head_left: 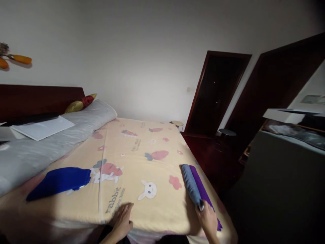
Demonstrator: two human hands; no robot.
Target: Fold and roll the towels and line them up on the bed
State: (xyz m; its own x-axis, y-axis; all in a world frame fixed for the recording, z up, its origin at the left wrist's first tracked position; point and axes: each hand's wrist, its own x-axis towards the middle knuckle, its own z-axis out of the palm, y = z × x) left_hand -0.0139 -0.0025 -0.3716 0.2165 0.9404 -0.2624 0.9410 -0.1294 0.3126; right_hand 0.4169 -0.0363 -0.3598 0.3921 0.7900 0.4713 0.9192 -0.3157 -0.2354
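On the yellow rabbit-print bed sheet (162, 173), near the right edge, lie a rolled grey-blue cloth (191, 184) and a rolled purple cloth (201, 186) side by side. My right hand (207, 217) is closed on the near end of the grey-blue roll, where a small dark part shows. Resting on the sheet near the front edge, my left hand (122, 222) has its fingers apart and holds nothing. A blue folded cloth (61, 181) lies flat at the left of the bed.
Grey bedding (50, 149) runs along the left, with a white flat board (43, 128) on it. A red and gold cushion (81, 103) leans by the headboard (40, 98). Two stools stand beyond the bed, and a dark cabinet (281, 179) is at right.
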